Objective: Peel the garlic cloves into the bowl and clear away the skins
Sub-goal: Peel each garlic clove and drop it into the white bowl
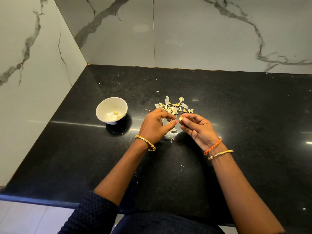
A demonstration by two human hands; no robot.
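My right hand point(197, 128) pinches a small garlic clove point(181, 118) between thumb and fingers above the black counter. Close beside it, my left hand point(156, 124) has curled fingers with its fingertips at the clove's left side; whether it grips a skin I cannot tell. A pile of garlic cloves and papery skins point(173, 106) lies just behind both hands. Loose skins point(173, 130) lie under the hands. To the left stands a small white bowl point(101, 108) holding two peeled cloves point(115, 112).
The black speckled counter point(236, 102) meets marble-patterned walls at the back and left, forming a corner point(87, 64). Small skin flecks point(157, 91) are scattered behind the pile. The counter's front edge point(33, 199) runs along the lower left.
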